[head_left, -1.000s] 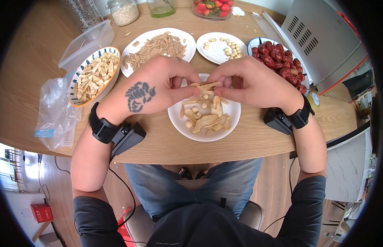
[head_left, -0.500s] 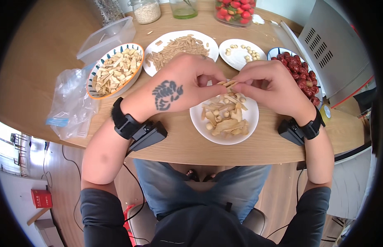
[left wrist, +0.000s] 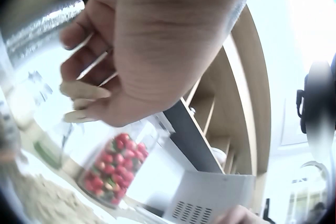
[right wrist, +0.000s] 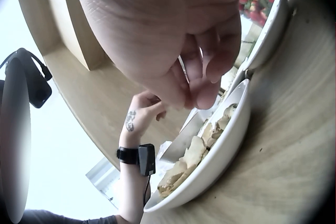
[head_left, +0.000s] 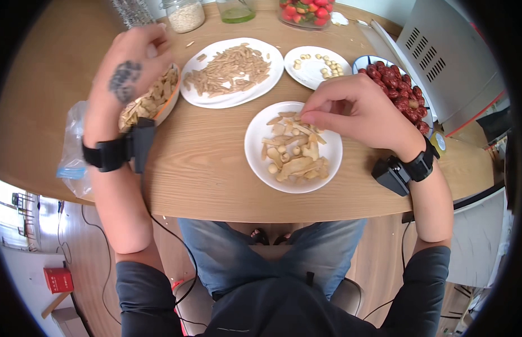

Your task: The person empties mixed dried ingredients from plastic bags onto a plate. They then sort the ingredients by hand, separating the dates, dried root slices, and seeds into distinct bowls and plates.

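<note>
My left hand (head_left: 134, 64) is raised over the orange-rimmed bowl (head_left: 172, 105) of pale dried slices. In the left wrist view, its thumb and fingers pinch a few pale dried slices (left wrist: 84, 90). My right hand (head_left: 356, 112) hovers at the upper right rim of the white bowl (head_left: 255, 163), thumb and fingers loosely bent, with nothing showing between them in the right wrist view. Inside that bowl lie dried slices (head_left: 297, 167), several round pale seeds (head_left: 273, 168) and slim tan pieces (head_left: 287, 114).
Behind the bowl stand a plate of slim tan pieces (head_left: 233, 68), a plate of pale round seeds (head_left: 297, 76) and a bowl of red dates (head_left: 391, 82). Jars (head_left: 184, 16) line the back. A plastic bag (head_left: 74, 160) lies left; a grey appliance (head_left: 435, 56) stands right.
My left hand has left the right hand over the white bowl and swung up and left to above the orange-rimmed bowl. My right hand stays over the white bowl's rim.
</note>
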The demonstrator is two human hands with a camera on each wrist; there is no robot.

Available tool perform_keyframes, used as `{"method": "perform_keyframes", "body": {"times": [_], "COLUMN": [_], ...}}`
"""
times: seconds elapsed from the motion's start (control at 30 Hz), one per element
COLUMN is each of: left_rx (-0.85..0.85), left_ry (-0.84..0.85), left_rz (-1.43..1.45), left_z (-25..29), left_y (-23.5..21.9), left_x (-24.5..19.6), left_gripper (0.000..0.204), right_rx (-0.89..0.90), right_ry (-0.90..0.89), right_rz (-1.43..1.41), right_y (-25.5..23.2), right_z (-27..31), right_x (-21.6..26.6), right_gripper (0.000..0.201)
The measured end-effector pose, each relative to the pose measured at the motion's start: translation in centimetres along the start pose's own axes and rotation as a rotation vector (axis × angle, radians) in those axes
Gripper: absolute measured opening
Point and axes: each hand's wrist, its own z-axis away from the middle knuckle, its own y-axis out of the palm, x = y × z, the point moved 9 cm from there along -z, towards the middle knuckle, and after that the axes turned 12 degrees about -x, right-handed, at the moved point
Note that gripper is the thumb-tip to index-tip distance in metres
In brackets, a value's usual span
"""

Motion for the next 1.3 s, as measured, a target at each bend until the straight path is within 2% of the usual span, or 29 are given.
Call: {"method": "perform_keyframes", "body": {"times": [0.03, 0.07, 0.13, 0.2, 0.27, 0.4, 0.47, 0.53, 0.57, 0.63, 0.7, 0.87, 0.97, 1.03, 1.07, 1.23, 1.3], "left_rx": [0.175, 0.176, 0.271, 0.211, 0.149, 0.396, 0.577, 0.621, 0.620, 0.517, 0.518, 0.537, 0.554, 0.608, 0.607, 0.543, 0.524], "left_ry": [-0.073, -0.069, -0.177, -0.134, -0.092, 0.026, 0.148, 0.268, 0.271, 0.328, 0.319, 0.320, 0.251, 0.112, 0.110, -0.074, -0.072], "left_rz": [-0.182, -0.174, -0.230, -0.184, -0.135, 0.711, 0.759, 0.780, 0.781, 0.807, 0.821, 0.804, 0.866, 0.865, 0.864, 0.994, 1.010], "left_z": [0.0, 0.4, 2.1, 1.8, 1.3, 3.7, 5.4, 6.7, 7.3, 7.8, 8.2, 8.0, 7.6, 7.4, 7.3, 6.8, 6.8], "left_y": [1.1, 0.9, 1.0, 0.7, 0.3, 3.6, 4.3, 4.5, 4.9, 5.0, 5.6, 6.0, 6.0, 6.5, 6.3, 6.7, 6.9], "left_x": [2.8, 4.1, 6.4, 5.6, 2.9, -7.3, -11.5, -14.1, -14.6, -15.4, -15.6, -15.4, -14.9, -14.1, -14.1, -13.0, -12.9], "left_gripper": [0.024, 0.024, 0.023, 0.021, 0.019, 0.010, 0.015, 0.022, 0.022, 0.028, 0.026, 0.020, 0.017, 0.017, 0.017, 0.009, 0.010], "right_rx": [0.014, 0.029, 0.055, 0.196, 0.236, 0.303, 0.286, 0.265, 0.232, 0.197, 0.208, 0.184, 0.158, 0.144, 0.130, 0.091, 0.083], "right_ry": [0.001, 0.002, 0.037, 0.044, 0.027, 0.037, -0.010, -0.059, -0.049, -0.037, 0.040, 0.044, 0.085, 0.105, 0.092, 0.049, 0.057], "right_rz": [-0.010, -0.024, -0.011, 0.005, 0.035, 0.072, 0.051, 0.031, 0.046, 0.063, 0.061, 0.057, 0.045, 0.032, 0.034, -0.002, -0.039], "right_y": [0.1, 0.3, 0.1, 0.9, 1.3, 1.9, 2.1, 2.0, 1.7, 1.4, 1.2, 0.9, 0.8, 0.7, 0.6, 0.5, 0.4], "right_z": [0.0, 0.1, 0.2, 0.6, 0.8, 1.0, 1.0, 0.9, 0.7, 0.5, 0.4, 0.3, 0.2, 0.2, 0.1, 0.0, 0.0], "right_x": [0.0, 0.1, 0.4, 1.0, 1.1, 1.1, 0.8, 0.9, 0.7, 0.8, 0.5, 0.3, 0.0, -0.1, 0.0, -0.3, -0.6], "right_gripper": [0.015, 0.016, 0.018, 0.022, 0.024, 0.025, 0.025, 0.026, 0.023, 0.020, 0.017, 0.015, 0.015, 0.015, 0.015, 0.016, 0.017]}}
